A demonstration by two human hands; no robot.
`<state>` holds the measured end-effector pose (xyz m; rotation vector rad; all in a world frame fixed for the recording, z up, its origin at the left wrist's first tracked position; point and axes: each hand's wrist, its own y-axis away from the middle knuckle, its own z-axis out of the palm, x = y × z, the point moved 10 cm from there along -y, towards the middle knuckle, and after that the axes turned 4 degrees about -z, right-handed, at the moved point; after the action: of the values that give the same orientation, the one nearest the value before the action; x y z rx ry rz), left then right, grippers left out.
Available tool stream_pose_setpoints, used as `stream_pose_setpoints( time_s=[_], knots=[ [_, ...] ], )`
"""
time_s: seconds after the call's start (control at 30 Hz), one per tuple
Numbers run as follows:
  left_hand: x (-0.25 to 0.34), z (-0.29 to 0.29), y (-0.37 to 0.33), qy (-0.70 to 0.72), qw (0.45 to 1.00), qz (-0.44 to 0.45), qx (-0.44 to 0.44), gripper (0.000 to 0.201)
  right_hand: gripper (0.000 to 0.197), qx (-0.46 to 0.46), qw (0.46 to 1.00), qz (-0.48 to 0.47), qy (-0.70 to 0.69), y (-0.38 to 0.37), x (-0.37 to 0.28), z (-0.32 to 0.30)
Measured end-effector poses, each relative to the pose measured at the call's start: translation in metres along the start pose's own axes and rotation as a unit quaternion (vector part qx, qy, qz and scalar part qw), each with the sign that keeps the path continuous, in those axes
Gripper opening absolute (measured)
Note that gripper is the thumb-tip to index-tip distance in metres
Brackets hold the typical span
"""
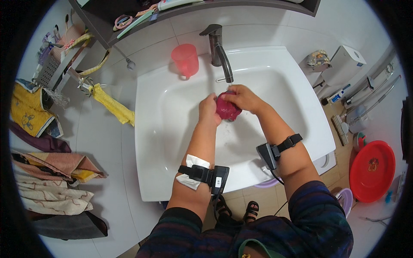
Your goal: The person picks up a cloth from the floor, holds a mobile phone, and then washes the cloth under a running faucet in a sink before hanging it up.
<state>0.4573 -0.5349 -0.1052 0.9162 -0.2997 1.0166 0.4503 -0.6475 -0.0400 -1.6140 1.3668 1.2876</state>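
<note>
Both my hands are over the white sink (pixel 165 142), just below the spout of the dark grey tap (pixel 225 64). Between them is a wet, crimson, rounded bundle (pixel 227 111); its folds look soft, but I cannot tell exactly what it is. My left hand (pixel 209 109) cups the bundle's left side with the fingers curled. From above and the right, my right hand (pixel 246 99) grips its top, thumb and fingers pressed into it. Some of the fingers are hidden behind the bundle. Water wets it close to the spout.
A translucent pink cup (pixel 185 60) stands on the sink's back-left rim. Above it juts a dark shelf (pixel 142 26) with small items. Towels (pixel 51 165) and a yellow cloth (pixel 112 103) hang at left. A red basin (pixel 372 172) is at right.
</note>
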Motion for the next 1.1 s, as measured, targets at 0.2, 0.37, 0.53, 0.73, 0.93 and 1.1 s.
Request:
stream_pose_setpoints(
  time_s=[0.2,0.37,0.53,0.73,0.93,1.1],
  knots=[
    [0.019,-0.007,0.0,0.038,0.996,0.071,0.024,0.018,0.03,0.026,0.989,0.05,-0.135,0.001,0.026,-0.006],
    [0.034,-0.007,0.006,0.027,0.985,0.166,0.035,0.021,0.023,-0.003,0.997,0.056,-0.044,-0.009,0.037,-0.006],
    [0.013,0.004,0.035,-0.221,0.967,-0.044,0.117,0.043,0.014,0.09,0.972,0.021,-0.218,-0.003,0.024,-0.021],
    [-0.016,0.0,0.011,-0.018,0.991,-0.13,-0.007,0.04,0.01,-0.055,0.928,-0.024,-0.366,0.006,-0.024,0.023],
    [0.006,-0.001,0.003,-0.126,0.99,0.033,0.047,0.029,0.024,0.155,0.986,-0.035,0.054,-0.013,0.03,-0.036],
    [0.013,0.003,0.001,-0.07,0.997,0.039,0.001,0.036,0.021,0.132,0.976,-0.03,-0.17,-0.011,0.028,-0.026]
  ],
)
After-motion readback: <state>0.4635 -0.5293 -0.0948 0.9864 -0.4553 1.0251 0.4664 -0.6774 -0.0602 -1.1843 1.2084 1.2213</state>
